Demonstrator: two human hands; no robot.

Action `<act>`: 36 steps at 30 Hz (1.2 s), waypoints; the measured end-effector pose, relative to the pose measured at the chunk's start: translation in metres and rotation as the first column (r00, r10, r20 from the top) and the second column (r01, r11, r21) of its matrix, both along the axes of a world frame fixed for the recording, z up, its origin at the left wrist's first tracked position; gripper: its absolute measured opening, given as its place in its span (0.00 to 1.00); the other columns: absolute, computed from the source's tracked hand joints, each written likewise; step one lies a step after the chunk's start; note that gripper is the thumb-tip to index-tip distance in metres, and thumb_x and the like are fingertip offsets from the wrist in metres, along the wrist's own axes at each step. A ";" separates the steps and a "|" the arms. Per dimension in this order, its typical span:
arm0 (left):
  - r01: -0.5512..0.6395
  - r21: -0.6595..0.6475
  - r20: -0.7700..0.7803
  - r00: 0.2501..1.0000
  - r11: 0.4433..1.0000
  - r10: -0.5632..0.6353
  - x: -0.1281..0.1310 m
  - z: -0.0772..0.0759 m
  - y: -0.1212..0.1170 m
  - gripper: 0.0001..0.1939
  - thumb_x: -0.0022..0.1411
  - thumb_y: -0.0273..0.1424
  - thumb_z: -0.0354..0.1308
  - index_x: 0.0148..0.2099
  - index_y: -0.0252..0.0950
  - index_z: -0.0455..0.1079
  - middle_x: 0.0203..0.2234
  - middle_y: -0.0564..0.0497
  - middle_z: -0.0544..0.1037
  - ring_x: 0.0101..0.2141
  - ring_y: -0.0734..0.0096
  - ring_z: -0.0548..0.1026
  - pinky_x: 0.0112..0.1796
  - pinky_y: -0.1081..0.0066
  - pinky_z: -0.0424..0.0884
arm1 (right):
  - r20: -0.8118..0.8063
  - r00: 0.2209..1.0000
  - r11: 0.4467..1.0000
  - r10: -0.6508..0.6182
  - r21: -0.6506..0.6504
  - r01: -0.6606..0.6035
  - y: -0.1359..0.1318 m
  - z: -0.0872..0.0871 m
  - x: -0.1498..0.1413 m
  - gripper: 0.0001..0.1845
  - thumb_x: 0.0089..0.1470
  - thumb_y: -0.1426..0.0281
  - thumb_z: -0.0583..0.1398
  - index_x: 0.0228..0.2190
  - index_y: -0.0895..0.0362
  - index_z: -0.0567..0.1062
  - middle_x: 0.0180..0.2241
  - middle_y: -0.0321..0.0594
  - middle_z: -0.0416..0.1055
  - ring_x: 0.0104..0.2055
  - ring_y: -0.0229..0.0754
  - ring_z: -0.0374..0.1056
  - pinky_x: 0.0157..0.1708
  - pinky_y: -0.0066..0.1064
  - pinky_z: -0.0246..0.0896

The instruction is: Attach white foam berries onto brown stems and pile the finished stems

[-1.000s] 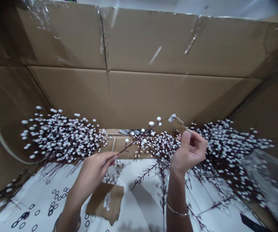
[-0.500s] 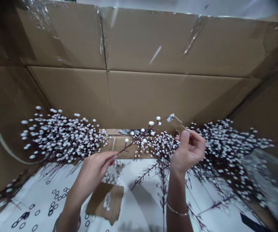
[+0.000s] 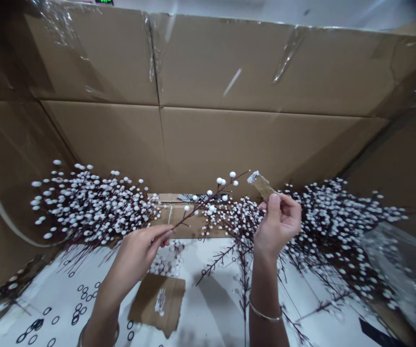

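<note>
Between thumb and fingers, my left hand point(image 3: 141, 255) pinches the lower end of a thin brown berry branch point(image 3: 194, 210) with several white balls on it. The branch slants up to the right. My right hand point(image 3: 278, 221) grips a small strip of cardboard point(image 3: 263, 185) whose upper end is smeared with a white paste. The branch's bare tip lies just left of that smeared end, with a small gap. Below my left hand, a torn cardboard piece point(image 3: 146, 306) with a white smear lies on the white table point(image 3: 215, 313).
Bunches of white-berried branches stand at the left point(image 3: 99, 202) and right point(image 3: 331, 217). Bare brown twigs point(image 3: 244, 274) lie in the middle. Small black rings point(image 3: 81, 308) are scattered at left, loose white balls point(image 3: 168, 260) near the centre. Cardboard walls point(image 3: 266, 144) surround the table; clear plastic point(image 3: 396, 260) lies right.
The branch tip, which met the pasted end of the cardboard strip, is now apart from it. Both hands have shifted slightly left, and the branch has gained no visible ball.
</note>
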State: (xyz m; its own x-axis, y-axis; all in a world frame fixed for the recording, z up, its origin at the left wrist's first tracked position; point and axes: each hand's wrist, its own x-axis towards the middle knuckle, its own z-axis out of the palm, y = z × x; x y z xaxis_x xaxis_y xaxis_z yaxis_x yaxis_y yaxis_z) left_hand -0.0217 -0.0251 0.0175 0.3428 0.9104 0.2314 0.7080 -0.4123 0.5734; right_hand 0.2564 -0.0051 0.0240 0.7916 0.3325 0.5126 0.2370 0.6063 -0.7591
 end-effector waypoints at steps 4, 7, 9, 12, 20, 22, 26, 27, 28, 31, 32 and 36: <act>-0.035 -0.007 0.009 0.999 0.999 0.035 -0.005 -0.001 0.002 0.16 0.70 0.39 0.48 0.48 0.41 0.75 0.33 0.53 0.80 0.34 0.69 0.77 0.36 0.73 0.66 | -0.016 0.999 0.999 0.051 -0.007 -0.051 0.004 -0.003 0.003 0.13 0.54 0.63 0.63 0.37 0.59 0.70 0.30 0.36 0.66 0.27 0.32 0.63 0.31 0.28 0.63; -0.071 0.010 0.009 0.997 0.997 0.071 -0.012 -0.002 0.005 0.17 0.69 0.40 0.48 0.47 0.41 0.75 0.32 0.53 0.80 0.33 0.68 0.77 0.36 0.73 0.67 | 0.041 0.971 0.961 0.235 -0.161 -0.226 0.010 -0.009 0.007 0.15 0.53 0.61 0.63 0.37 0.60 0.73 0.30 0.37 0.69 0.27 0.32 0.64 0.29 0.27 0.61; -0.094 0.032 0.022 0.995 0.995 0.094 -0.018 -0.002 0.006 0.17 0.69 0.41 0.49 0.47 0.40 0.76 0.32 0.52 0.80 0.33 0.68 0.77 0.36 0.73 0.67 | 0.114 0.871 0.828 0.477 -0.389 -0.403 0.016 -0.016 0.006 0.16 0.53 0.60 0.63 0.37 0.61 0.75 0.30 0.38 0.71 0.28 0.34 0.65 0.29 0.26 0.61; -0.140 0.043 0.075 0.988 0.989 0.136 -0.027 -0.001 0.007 0.18 0.68 0.43 0.50 0.48 0.40 0.75 0.32 0.52 0.80 0.33 0.68 0.77 0.36 0.74 0.68 | 0.136 0.462 0.396 0.876 -0.748 -0.532 0.027 -0.032 -0.013 0.15 0.55 0.62 0.61 0.36 0.61 0.78 0.31 0.40 0.73 0.29 0.35 0.65 0.28 0.26 0.59; -0.144 0.041 0.144 0.980 0.989 0.137 -0.035 0.000 0.005 0.17 0.68 0.41 0.51 0.49 0.38 0.76 0.34 0.50 0.81 0.33 0.68 0.78 0.35 0.74 0.71 | -0.098 -0.223 -0.144 0.970 -0.969 -0.200 0.037 -0.094 -0.117 0.08 0.52 0.73 0.61 0.34 0.61 0.80 0.18 0.32 0.66 0.21 0.32 0.61 0.24 0.23 0.54; -0.139 0.044 0.157 0.979 0.989 0.130 -0.035 0.001 0.004 0.17 0.68 0.40 0.51 0.49 0.38 0.76 0.35 0.49 0.81 0.33 0.67 0.78 0.35 0.73 0.71 | -0.117 -0.244 -0.156 0.963 -0.977 -0.148 0.033 -0.102 -0.130 0.08 0.51 0.73 0.61 0.34 0.60 0.80 0.18 0.31 0.66 0.21 0.33 0.61 0.24 0.23 0.55; -0.153 0.028 0.169 0.975 0.988 0.146 -0.035 0.005 0.002 0.16 0.68 0.40 0.51 0.48 0.39 0.76 0.34 0.50 0.81 0.34 0.68 0.78 0.35 0.73 0.70 | -0.074 -0.239 -0.092 0.968 -0.994 -0.066 0.025 -0.106 -0.137 0.10 0.49 0.72 0.63 0.37 0.58 0.80 0.22 0.34 0.71 0.24 0.36 0.64 0.28 0.25 0.57; -0.156 0.026 0.167 0.975 0.987 0.150 -0.035 0.006 0.002 0.16 0.68 0.40 0.51 0.48 0.39 0.76 0.33 0.51 0.81 0.33 0.68 0.77 0.35 0.74 0.70 | -0.043 -0.225 -0.057 0.973 -0.997 -0.056 0.023 -0.106 -0.136 0.12 0.48 0.71 0.64 0.38 0.58 0.80 0.25 0.37 0.73 0.27 0.38 0.66 0.30 0.26 0.57; -0.158 0.027 0.164 0.975 0.987 0.151 -0.034 0.007 0.002 0.16 0.68 0.40 0.51 0.48 0.39 0.76 0.32 0.51 0.80 0.33 0.68 0.77 0.34 0.74 0.69 | -0.004 -0.201 -0.014 0.980 -0.999 -0.052 0.022 -0.104 -0.134 0.14 0.48 0.70 0.65 0.40 0.57 0.80 0.30 0.39 0.75 0.31 0.41 0.67 0.33 0.28 0.58; -0.135 0.013 0.201 0.971 0.991 0.130 -0.030 0.007 0.004 0.16 0.68 0.40 0.51 0.47 0.38 0.76 0.31 0.51 0.80 0.32 0.68 0.76 0.33 0.74 0.68 | 0.125 -0.096 0.118 0.987 -0.991 -0.070 0.020 -0.093 -0.125 0.18 0.53 0.66 0.62 0.47 0.57 0.76 0.41 0.47 0.75 0.41 0.47 0.69 0.40 0.33 0.59; -0.107 -0.006 0.233 0.967 0.994 0.106 -0.028 0.007 0.005 0.17 0.69 0.41 0.51 0.47 0.37 0.76 0.31 0.50 0.79 0.32 0.68 0.76 0.33 0.74 0.68 | 0.167 -0.054 0.160 0.984 -0.980 -0.116 0.019 -0.087 -0.122 0.17 0.57 0.67 0.58 0.48 0.57 0.76 0.42 0.47 0.75 0.42 0.46 0.69 0.42 0.33 0.60; 0.074 -0.108 0.382 0.924 0.991 -0.027 -0.014 0.005 0.011 0.17 0.69 0.40 0.51 0.48 0.34 0.74 0.29 0.50 0.78 0.32 0.69 0.75 0.35 0.73 0.69 | 0.153 0.222 0.264 0.963 -0.704 -0.660 0.018 -0.059 -0.111 0.15 0.62 0.64 0.54 0.44 0.56 0.76 0.45 0.44 0.75 0.45 0.42 0.70 0.46 0.33 0.62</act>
State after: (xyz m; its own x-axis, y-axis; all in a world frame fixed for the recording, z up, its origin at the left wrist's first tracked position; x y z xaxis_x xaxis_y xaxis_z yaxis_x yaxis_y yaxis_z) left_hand -0.0362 -0.0142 0.0222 0.2967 0.9229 0.2453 0.4083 -0.3548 0.8411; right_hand 0.1459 0.0127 -0.0348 -0.4114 0.8785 0.2430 0.1979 0.3463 -0.9170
